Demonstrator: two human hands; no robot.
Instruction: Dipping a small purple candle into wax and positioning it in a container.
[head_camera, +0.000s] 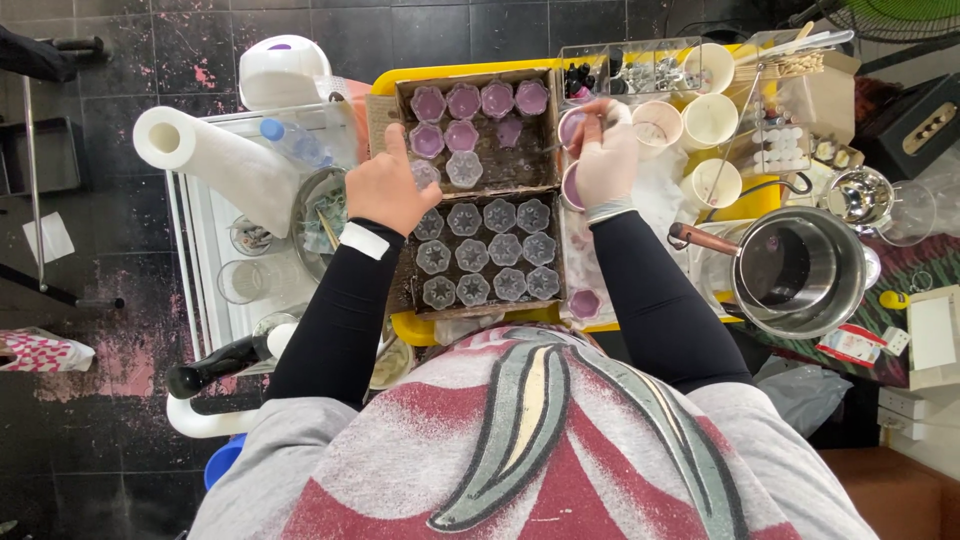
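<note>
shiny steel pot (800, 268), matt cardboard tray (487, 165)
</note>
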